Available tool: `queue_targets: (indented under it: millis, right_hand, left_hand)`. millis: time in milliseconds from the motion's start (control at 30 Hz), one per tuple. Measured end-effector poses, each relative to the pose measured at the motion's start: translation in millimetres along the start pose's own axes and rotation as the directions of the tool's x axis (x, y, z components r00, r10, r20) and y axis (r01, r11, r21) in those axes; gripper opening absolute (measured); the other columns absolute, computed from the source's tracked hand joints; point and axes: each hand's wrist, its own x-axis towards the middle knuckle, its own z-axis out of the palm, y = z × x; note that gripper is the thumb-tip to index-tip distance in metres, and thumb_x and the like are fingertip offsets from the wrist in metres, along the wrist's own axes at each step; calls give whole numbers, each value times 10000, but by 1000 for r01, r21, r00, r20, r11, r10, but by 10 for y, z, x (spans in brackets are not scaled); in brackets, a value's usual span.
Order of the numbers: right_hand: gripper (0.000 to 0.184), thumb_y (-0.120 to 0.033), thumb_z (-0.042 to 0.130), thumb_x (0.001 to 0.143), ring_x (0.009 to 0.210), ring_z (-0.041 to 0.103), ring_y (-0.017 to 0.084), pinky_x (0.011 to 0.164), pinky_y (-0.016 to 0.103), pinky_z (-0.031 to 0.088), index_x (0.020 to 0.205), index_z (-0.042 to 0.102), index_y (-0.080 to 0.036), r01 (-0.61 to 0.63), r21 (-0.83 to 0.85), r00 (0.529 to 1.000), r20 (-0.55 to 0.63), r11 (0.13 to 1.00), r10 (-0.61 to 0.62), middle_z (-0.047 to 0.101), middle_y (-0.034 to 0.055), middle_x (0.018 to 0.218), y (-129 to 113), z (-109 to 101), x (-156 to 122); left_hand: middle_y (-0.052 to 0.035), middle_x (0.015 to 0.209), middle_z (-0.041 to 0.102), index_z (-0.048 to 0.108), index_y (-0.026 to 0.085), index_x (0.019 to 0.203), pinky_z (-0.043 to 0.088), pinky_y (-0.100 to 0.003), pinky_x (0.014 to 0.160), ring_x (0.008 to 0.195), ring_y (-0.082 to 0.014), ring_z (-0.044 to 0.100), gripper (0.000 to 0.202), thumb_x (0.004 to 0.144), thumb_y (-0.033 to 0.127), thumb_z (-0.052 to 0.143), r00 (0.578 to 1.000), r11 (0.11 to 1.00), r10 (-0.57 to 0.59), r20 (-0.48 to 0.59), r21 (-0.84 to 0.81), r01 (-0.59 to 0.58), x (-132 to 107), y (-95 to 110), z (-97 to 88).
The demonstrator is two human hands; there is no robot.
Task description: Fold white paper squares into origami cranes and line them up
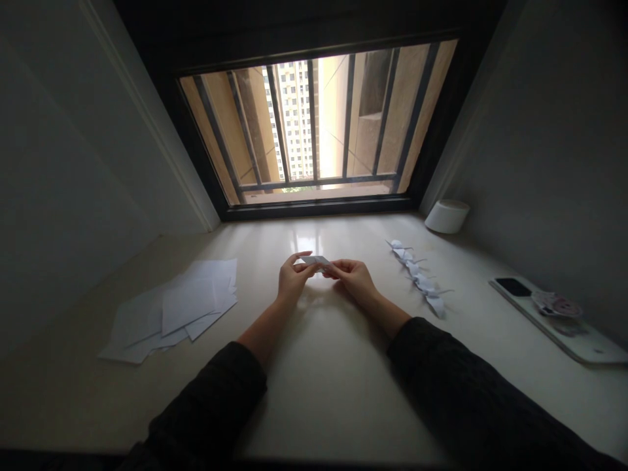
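Observation:
Between my two hands is a small folded piece of white paper [315, 260], held just above the pale sill. My left hand [293, 275] pinches its left side, thumb in front and index finger stretched along the top. At the right end, my right hand [354, 277] grips the paper between thumb and fingers. Loose white paper sheets [189, 306] lie in an overlapping pile to the left. On the right, several small folded paper figures [413, 267] with thin pointed ends stand in a slanting row.
A phone [564, 322] with a round decorated grip lies at the far right. Near the window corner sits a white cylindrical object [447, 216], perhaps a roll. The barred window [314, 131] closes off the back, with walls on both sides.

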Motion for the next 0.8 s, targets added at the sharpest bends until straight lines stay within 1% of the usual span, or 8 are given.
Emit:
queue_targets:
  millis: [100, 200, 300, 433, 533, 633, 800]
  right_hand:
    - [410, -525, 746, 585, 706, 678, 221, 720, 349, 510, 791, 724, -170, 9, 12, 1000, 4, 1000, -10, 727, 80, 733, 7, -16, 9]
    - [394, -518, 753, 580, 702, 680, 225, 720, 353, 514, 774, 727, -176, 11, 2, 1000, -11, 1000, -11, 727, 77, 722, -2, -28, 7]
    - [410, -526, 747, 582, 717, 681, 230, 714, 351, 518, 787, 727, -172, 4, -21, 1000, -10, 1000, -4, 728, 79, 728, -16, -27, -7]
    - [412, -526, 737, 598, 714, 679, 223, 687, 333, 518, 794, 727, -163, 10, -51, 1000, -3, 999, -10, 726, 83, 729, -31, -12, -26]
    - [393, -507, 749, 592, 682, 674, 213, 661, 321, 513, 774, 726, -159, 9, -70, 999, -38, 998, -12, 720, 81, 703, -55, -4, -35]
    - [374, -495, 765, 573, 642, 665, 201, 636, 314, 510, 722, 718, -155, -3, -53, 998, -70, 999, -1, 713, 79, 670, -82, 2, -40]
    - [371, -494, 776, 554, 615, 660, 196, 616, 312, 514, 685, 698, -157, -16, -24, 997, -70, 1000, 14, 710, 81, 657, -51, 6, -12]
  left_hand:
    - [-71, 765, 713, 607, 144, 1086, 493, -301, 712, 701, -167, 648, 567, 598, 373, 784, 1000, 1000, -1, -5, -13, 1, 6, 16, -16]
    - [-77, 802, 718, 615, 147, 1073, 491, -310, 738, 741, -176, 655, 553, 596, 366, 786, 1000, 1000, 4, -17, -29, -4, 10, 61, -21]
    - [-73, 797, 717, 622, 147, 1059, 490, -314, 732, 732, -178, 654, 548, 584, 360, 793, 1000, 999, 0, 10, -38, 0, 9, 87, -16]
    - [-66, 764, 712, 626, 141, 1051, 491, -315, 718, 709, -173, 651, 544, 577, 344, 797, 999, 999, -7, 39, -49, 8, 4, 62, 5]
    - [-63, 780, 711, 637, 135, 1023, 489, -308, 733, 725, -163, 650, 500, 591, 334, 790, 1000, 997, -8, 9, -83, 8, 3, 40, 21]
    - [-63, 789, 708, 645, 129, 999, 487, -302, 730, 736, -160, 649, 485, 583, 328, 794, 1000, 994, -19, -20, -108, 17, 2, 38, 30]
    - [-58, 769, 703, 659, 129, 952, 494, -307, 706, 724, -168, 650, 462, 564, 337, 797, 997, 993, -15, -73, -115, 7, 4, 35, 35]
